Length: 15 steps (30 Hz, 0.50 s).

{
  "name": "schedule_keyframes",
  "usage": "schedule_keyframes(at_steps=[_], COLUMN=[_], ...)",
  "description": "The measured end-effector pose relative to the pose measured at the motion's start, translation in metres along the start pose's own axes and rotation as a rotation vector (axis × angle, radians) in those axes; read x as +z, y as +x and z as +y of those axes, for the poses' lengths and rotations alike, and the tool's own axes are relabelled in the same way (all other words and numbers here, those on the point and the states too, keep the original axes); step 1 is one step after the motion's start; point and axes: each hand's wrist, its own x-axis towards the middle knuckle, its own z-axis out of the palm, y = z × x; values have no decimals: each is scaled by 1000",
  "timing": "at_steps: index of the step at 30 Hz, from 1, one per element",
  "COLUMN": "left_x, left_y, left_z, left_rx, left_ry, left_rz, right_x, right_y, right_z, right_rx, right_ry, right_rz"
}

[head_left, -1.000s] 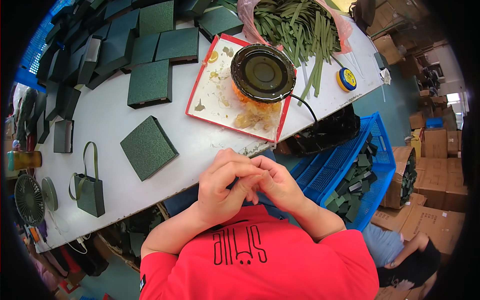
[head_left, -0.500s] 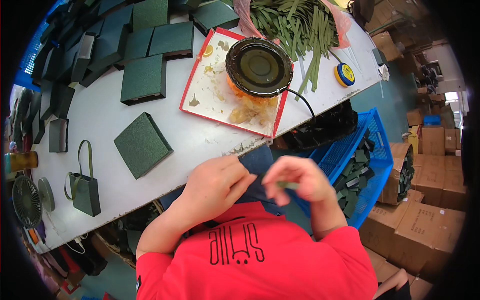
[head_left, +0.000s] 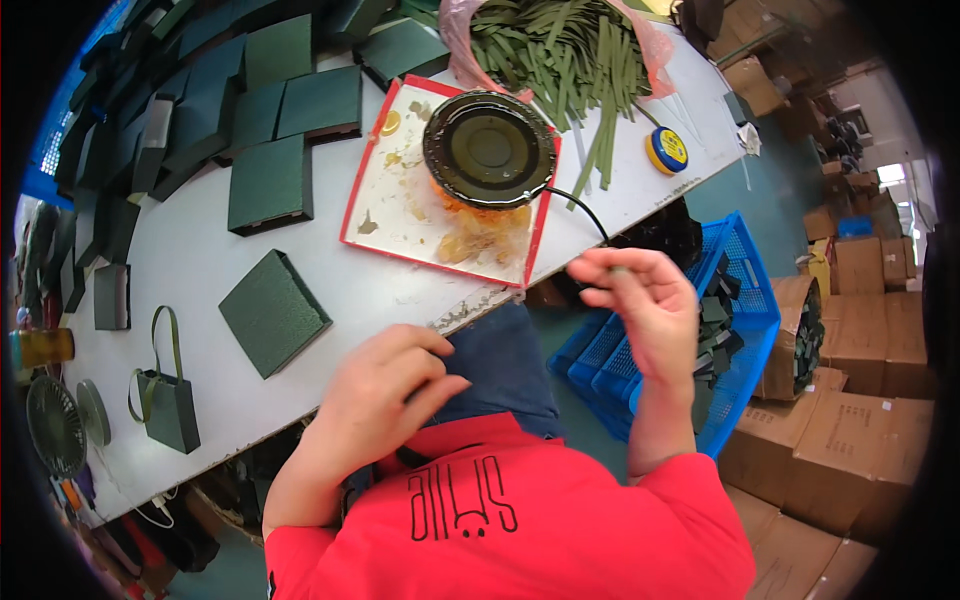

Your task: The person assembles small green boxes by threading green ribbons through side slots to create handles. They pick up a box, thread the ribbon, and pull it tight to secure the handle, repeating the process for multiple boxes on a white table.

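Note:
My right hand (head_left: 650, 305) is raised past the table's front edge, near the blue crate, its fingertips pinched on a bit of green strip (head_left: 620, 271). Most of that strip is hidden by the fingers. Over the near table edge hovers my left hand (head_left: 385, 395), fingers loosely bent, thumb apart, nothing in it. Beyond it a dark green box (head_left: 274, 314) lies flat on the white table. A round black pan of dark glossy liquid (head_left: 489, 148) stands on a red-rimmed white tray (head_left: 375, 178), stained with amber residue.
Green ribbon strips (head_left: 560, 55) spill from a pink bag behind the pan. Many green boxes (head_left: 270, 185) crowd the far left. A small handled green bag (head_left: 172, 408) and a fan (head_left: 56, 425) stand left. The blue crate (head_left: 745, 330) holds dark pieces; cartons (head_left: 850, 450) stack right.
My hands have drawn apart: the right rose up and rightward with the green strip, while the left shifted slightly left and loosened its fingers. The view has shifted a little.

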Motion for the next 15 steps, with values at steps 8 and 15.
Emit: schedule_keyframes(at_steps=[8, 15], left_x=[7, 15], left_y=[13, 10], left_z=[8, 2], left_rx=[-72, -80], left_ry=[-222, -266], left_rz=[225, 248], right_x=[39, 59], right_y=[-11, -17], right_z=[22, 27], right_rx=[328, 366], right_ry=[230, 156], right_rz=[-287, -340])
